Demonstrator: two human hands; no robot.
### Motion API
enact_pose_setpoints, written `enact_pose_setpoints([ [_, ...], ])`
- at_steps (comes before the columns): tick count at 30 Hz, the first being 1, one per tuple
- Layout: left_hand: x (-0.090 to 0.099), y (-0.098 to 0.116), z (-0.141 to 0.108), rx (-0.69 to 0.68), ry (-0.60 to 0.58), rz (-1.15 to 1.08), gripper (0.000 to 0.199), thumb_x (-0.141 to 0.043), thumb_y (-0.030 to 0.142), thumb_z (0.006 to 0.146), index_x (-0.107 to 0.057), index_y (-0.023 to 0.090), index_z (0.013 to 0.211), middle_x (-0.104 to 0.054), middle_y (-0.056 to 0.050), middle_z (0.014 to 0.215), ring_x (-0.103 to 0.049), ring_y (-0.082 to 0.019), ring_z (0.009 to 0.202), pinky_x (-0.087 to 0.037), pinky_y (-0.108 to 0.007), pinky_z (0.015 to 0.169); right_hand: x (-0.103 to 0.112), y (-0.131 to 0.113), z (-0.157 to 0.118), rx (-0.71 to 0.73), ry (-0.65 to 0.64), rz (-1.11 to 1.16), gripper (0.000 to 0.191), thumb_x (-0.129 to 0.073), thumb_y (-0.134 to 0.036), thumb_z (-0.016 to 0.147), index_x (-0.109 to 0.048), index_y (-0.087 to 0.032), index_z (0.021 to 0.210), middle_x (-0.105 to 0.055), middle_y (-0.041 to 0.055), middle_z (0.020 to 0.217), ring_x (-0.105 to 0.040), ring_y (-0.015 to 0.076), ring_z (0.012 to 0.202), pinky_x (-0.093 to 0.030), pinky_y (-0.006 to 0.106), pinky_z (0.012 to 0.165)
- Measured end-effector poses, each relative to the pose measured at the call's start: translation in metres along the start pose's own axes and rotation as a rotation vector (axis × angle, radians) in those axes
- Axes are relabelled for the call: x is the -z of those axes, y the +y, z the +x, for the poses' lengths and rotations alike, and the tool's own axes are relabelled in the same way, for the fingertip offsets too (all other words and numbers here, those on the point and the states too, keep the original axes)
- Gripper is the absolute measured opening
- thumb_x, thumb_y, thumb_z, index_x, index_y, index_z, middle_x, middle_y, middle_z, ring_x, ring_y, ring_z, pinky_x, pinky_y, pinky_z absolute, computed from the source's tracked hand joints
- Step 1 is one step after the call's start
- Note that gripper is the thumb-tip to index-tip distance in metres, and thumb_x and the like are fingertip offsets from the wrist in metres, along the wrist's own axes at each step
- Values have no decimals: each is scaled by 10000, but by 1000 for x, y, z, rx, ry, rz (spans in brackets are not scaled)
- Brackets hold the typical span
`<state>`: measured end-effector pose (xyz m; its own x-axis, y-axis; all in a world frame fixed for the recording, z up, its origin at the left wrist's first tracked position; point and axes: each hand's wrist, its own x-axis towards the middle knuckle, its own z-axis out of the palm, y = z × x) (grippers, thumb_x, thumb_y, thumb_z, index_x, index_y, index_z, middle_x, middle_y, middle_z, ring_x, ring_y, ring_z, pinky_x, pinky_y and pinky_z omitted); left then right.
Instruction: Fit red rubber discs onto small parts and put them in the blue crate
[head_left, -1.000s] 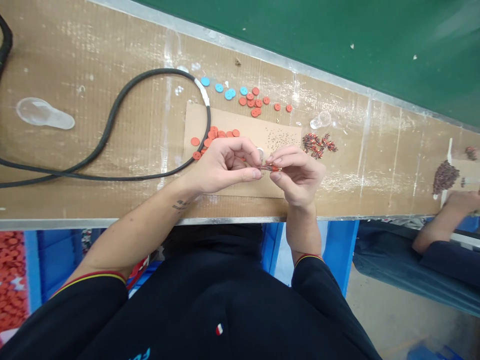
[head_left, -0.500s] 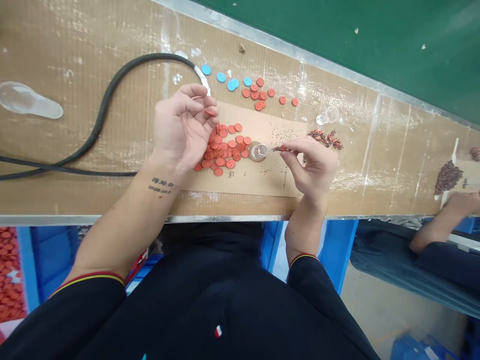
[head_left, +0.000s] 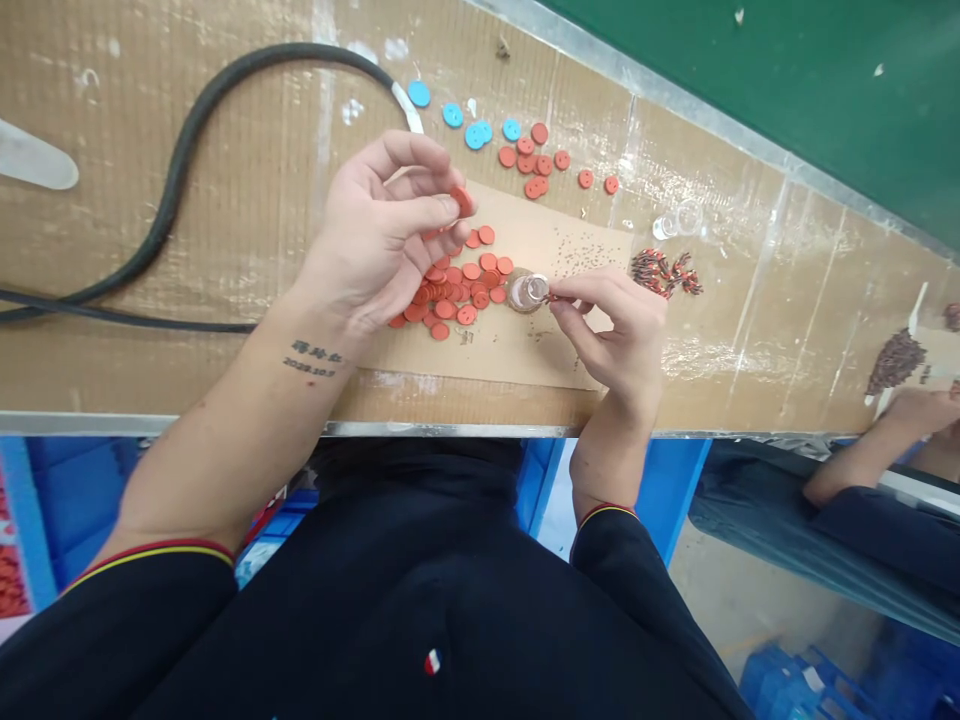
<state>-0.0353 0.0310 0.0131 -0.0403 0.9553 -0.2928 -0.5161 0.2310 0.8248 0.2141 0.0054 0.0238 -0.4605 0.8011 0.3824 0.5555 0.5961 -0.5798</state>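
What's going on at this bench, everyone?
A seated person is working at a bench. Their left hand pinches an orange disc above a pile of orange discs on a cardboard sheet. Their right hand pinches a small dark-and-red part beside a small clear jar. A co-worker's hand shows at the far right.

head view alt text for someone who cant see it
The left hand pinches an orange-red disc while the right hand holds a tiny wire piece by a small glass jar, beside more discs on cardboard.
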Motion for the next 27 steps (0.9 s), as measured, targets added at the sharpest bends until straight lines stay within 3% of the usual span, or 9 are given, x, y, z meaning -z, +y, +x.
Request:
enact_pose_setpoints([
  [8, -4, 1, -4, 19, 8, 60, 266, -886, 153, 771, -662, 293, 802, -754, 6, 848, -773, -286, 1097, -677, -436, 888, 1, -1, 1, 8, 4, -21, 194, -635, -148, 963, -781, -250, 1039, -802, 11, 907, -743, 164, 817, -632, 342, 757],
  [18, 2, -4, -3, -30, -73, 39, 151, -862, 214, 779, -808, 310, 883, -799, 3, 959, -764, -253, 1028, -639, -444, 1088, -1, -4, 2, 43, 1, -27, 178, -615, -129, 973, -761, -223, 1011, -796, 9, 887, -735, 147, 803, -592, 306, 707],
  [22, 1, -4, -4, -19, -67, 69, 151, -888, 255, 767, -811, 320, 879, -805, 0, 948, -779, -279, 1078, -675, -442, 1013, 0, -4, 3, 39, -7, -45, 174, -610, -127, 969, -751, -221, 1008, -787, -1, 863, -716, 138, 769, -571, 304, 682],
  [27, -2, -3, -5, -8, -34, 92, 185, -925, 310, 724, -778, 342, 832, -781, -23, 876, -783, -319, 994, -688, -473, 830, 1, -4, 3, -4, -39, -51, 156, -607, -163, 972, -749, -227, 992, -767, 3, 832, -700, 152, 748, -570, 334, 675],
])
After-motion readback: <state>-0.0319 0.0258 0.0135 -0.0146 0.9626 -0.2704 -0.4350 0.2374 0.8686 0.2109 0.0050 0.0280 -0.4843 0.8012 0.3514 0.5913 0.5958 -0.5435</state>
